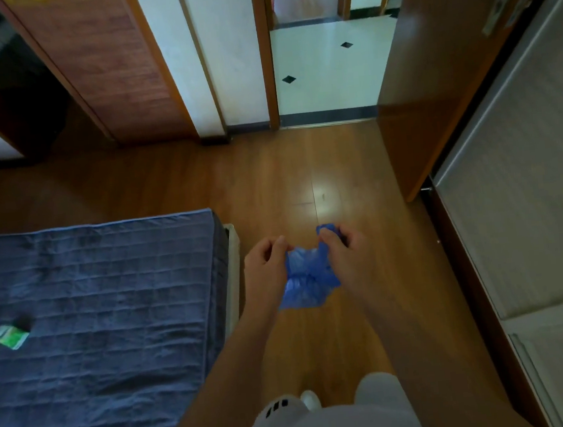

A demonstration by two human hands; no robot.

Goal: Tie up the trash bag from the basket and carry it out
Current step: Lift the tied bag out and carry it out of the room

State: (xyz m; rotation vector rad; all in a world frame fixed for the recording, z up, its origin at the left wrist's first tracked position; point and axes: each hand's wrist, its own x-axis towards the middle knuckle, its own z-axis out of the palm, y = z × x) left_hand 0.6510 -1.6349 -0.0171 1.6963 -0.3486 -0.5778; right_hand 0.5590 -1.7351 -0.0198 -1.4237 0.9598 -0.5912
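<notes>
A blue plastic trash bag hangs in the air between my two hands, above the wooden floor. My left hand pinches one end of the bag's gathered top. My right hand is closed around the other end, and a blue tip sticks out above its fingers. The bag's body bunches below and between my hands. No basket is in view.
A bed with a dark blue quilted cover fills the left; a small green and white packet lies on it. An open wooden door stands at right, beside a doorway onto white tiles. A grey cabinet lines the right side.
</notes>
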